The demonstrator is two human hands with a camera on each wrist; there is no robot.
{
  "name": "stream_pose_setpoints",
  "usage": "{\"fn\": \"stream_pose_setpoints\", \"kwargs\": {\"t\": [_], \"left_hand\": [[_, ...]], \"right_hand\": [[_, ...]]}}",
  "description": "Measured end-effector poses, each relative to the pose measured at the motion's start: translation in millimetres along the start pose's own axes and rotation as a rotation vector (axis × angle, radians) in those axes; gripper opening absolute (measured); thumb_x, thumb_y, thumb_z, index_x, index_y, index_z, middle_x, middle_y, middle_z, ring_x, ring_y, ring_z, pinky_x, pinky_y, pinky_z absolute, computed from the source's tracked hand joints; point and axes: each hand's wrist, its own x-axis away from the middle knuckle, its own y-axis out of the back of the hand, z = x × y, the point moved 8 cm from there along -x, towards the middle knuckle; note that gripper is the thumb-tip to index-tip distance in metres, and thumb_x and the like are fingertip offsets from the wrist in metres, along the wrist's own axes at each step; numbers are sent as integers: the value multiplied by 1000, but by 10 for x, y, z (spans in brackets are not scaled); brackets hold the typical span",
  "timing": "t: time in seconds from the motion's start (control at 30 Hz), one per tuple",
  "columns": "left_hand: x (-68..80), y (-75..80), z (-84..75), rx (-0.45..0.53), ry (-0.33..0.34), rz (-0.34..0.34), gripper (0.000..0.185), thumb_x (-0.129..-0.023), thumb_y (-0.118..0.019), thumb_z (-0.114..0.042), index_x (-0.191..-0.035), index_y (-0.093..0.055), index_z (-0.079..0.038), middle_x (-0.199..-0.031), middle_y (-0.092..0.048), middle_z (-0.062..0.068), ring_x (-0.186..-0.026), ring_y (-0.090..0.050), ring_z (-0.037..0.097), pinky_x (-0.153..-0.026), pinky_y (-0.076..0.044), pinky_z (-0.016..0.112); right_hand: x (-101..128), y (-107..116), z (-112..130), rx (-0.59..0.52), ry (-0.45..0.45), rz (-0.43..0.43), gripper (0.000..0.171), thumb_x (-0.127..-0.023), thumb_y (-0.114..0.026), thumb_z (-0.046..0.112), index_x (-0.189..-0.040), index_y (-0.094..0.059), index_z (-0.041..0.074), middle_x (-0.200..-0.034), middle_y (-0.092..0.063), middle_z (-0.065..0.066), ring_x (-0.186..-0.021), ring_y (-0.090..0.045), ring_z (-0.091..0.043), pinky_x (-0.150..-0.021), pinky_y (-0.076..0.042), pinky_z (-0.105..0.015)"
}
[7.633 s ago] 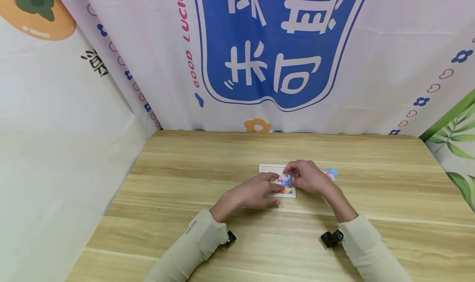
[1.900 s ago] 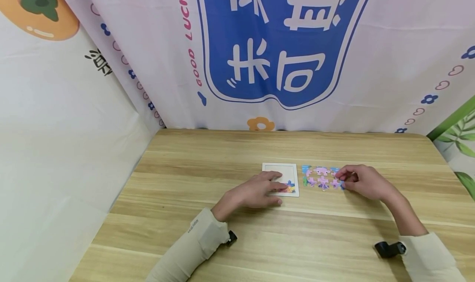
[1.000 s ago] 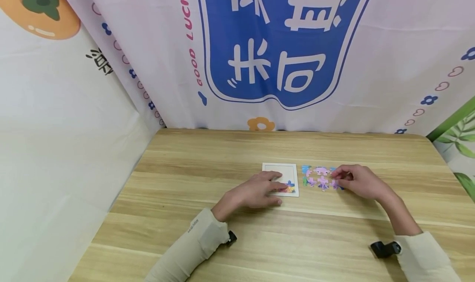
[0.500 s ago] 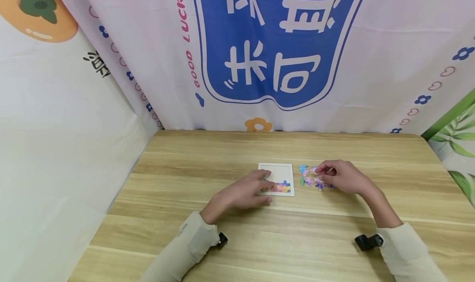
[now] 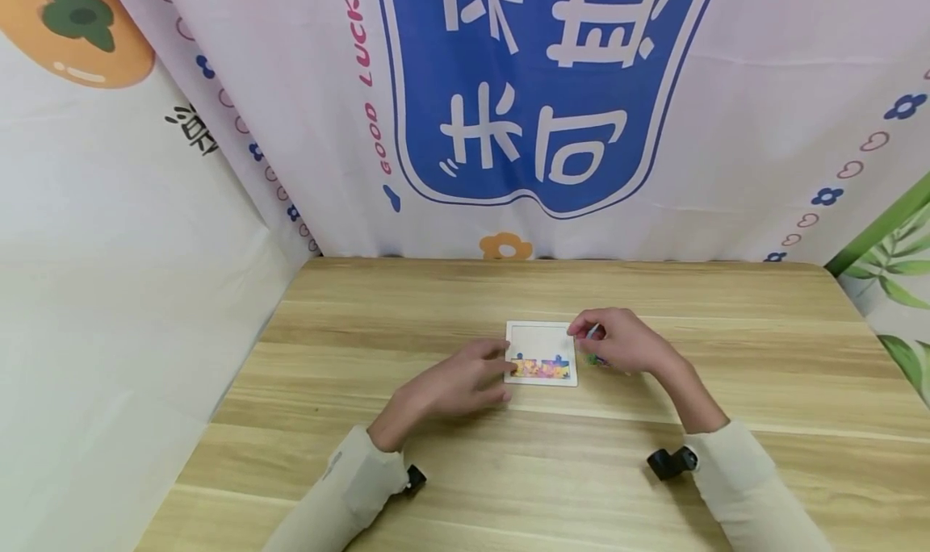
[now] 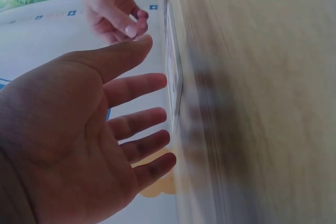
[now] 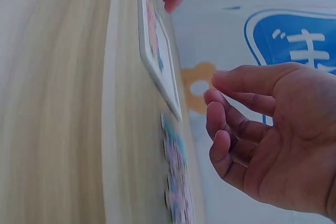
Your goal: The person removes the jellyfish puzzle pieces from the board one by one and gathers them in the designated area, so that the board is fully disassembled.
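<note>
A square white puzzle tray (image 5: 538,340) lies flat on the table, its lower strip filled with a row of yellow and pink jigsaw pieces (image 5: 555,370). My left hand (image 5: 461,378) is at the tray's left edge, fingers straight and spread, with fingertips over the rim; whether they touch is unclear. Just past the tray's right edge hovers my right hand (image 5: 617,342), fingers loosely curled, thumb close to the index fingertip. Nothing shows between them in the right wrist view. Loose pink and blue jigsaw pieces (image 7: 176,169) lie beside the tray, mostly hidden by that hand in the head view.
The wood-grain table (image 5: 436,294) runs back to a printed cloth (image 5: 450,229) hanging behind it. Another white cloth (image 5: 145,310) hangs along the left side. Black wrist cameras (image 5: 672,462) sit under both cuffs.
Pieces seen higher in the tray at first now lie loose at its right. My right hand has swept left across them to the tray's edge. My left hand has drawn back left, uncovering the bottom row.
</note>
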Motion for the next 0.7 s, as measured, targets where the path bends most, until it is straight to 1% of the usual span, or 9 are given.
{"fn": "stream_pose_setpoints", "kwargs": {"t": [0.17, 0.3, 0.47, 0.6, 0.7], "left_hand": [[66, -9, -15, -18, -11, 16, 49, -109, -65, -36, -153, -62, -13, -172, -39, 16, -160, -37, 34, -130, -35, 50], [113, -24, -27, -13, -8, 31, 50, -109, -65, -37, -152, -62, -13, -172, -39, 15, -160, -37, 33, -129, -37, 50], [144, -45, -42, -17, -10, 45, 50, -109, -65, -38, -152, -63, -13, -172, -39, 14, -160, -37, 31, -129, -37, 50], [148, -43, -66, -27, -31, 48, 49, -108, -66, -37, -150, -64, -12, -171, -41, 14, -159, -38, 31, -128, -38, 50], [142, -55, -65, -31, -41, 55, 48, -109, -65, -38, -150, -65, -12, -171, -41, 12, -160, -37, 30, -129, -37, 49]], "right_hand": [[-118, -155, 140, 2, 17, 34, 14, -101, -71, 7, -113, -76, 5, -100, -74, -5, -83, -60, -16, -73, -51, -27], [-189, -268, 247, -8, 36, 61, 14, -100, -71, 7, -113, -76, 5, -100, -75, -5, -82, -61, -15, -75, -51, -28], [-251, -404, 349, -18, 56, 89, 16, -98, -72, 6, -114, -76, 4, -102, -75, -6, -80, -62, -13, -71, -53, -27], [-285, -502, 374, -49, 41, 112, 19, -99, -70, 6, -116, -75, 4, -106, -75, -8, -78, -65, -13, -68, -55, -26], [-304, -550, 386, -42, 33, 117, 20, -97, -68, 4, -116, -76, 4, -107, -75, -7, -78, -64, -12, -68, -54, -27]]}}
